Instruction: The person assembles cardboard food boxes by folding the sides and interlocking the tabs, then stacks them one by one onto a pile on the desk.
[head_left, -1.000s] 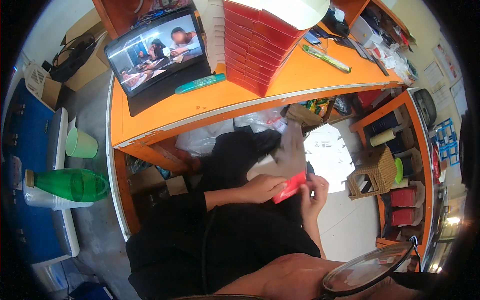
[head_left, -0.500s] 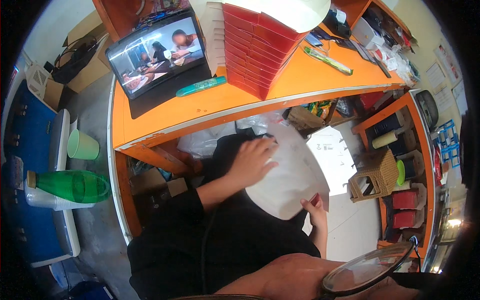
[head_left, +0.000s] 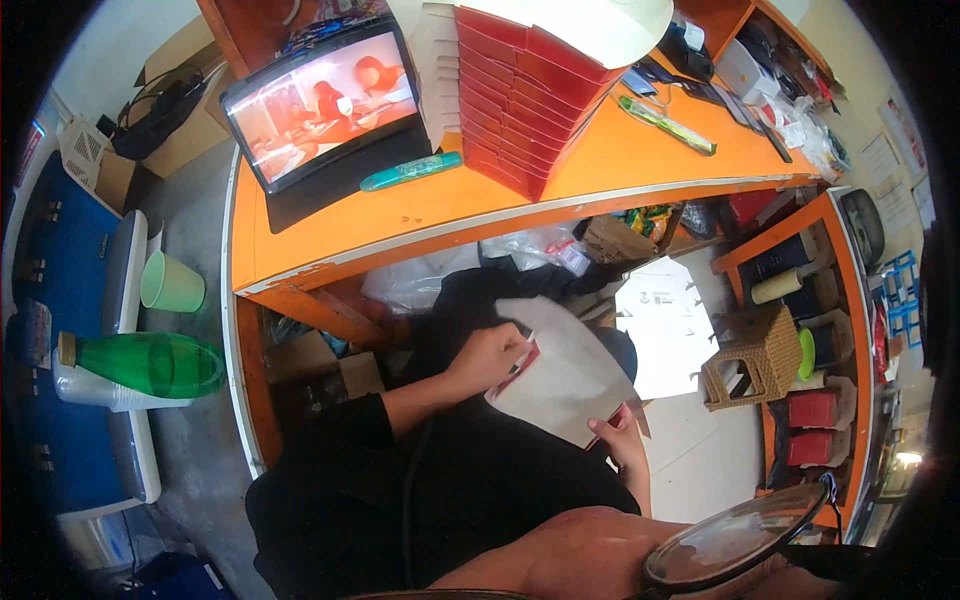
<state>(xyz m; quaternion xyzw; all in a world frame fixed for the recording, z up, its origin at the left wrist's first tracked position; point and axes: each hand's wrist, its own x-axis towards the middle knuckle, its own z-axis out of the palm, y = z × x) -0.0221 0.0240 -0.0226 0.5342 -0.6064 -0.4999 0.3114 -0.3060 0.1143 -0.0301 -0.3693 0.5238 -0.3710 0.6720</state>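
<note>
Pale card sheet, with red showing along its left edge, is being held over the dark-clothed lap, on the near side of the orange counter. Its near right corner is being gripped by the right hand, the thumb being laid on the upper face, the other fingers being mostly hidden. Over at the left edge, the red-marked border is being pinched by the left hand, fingertips drawn together; exactly which fold is being caught cannot be told.

Light material is being handled, by the look of it: thin, springy, stiff enough for that gentle curve to be carried between two holds, yet probably easily creased if the middle is being squeezed. Some slip is perhaps being invited by the smooth face, so edges and corners are seeming the safest holds.

And the room around it! The far side is being bounded by the counter's edge, the right by the flat white cut-out, with the wicker box being seen farther right. More freedom is being offered to the near right, above the pale floor.
</note>
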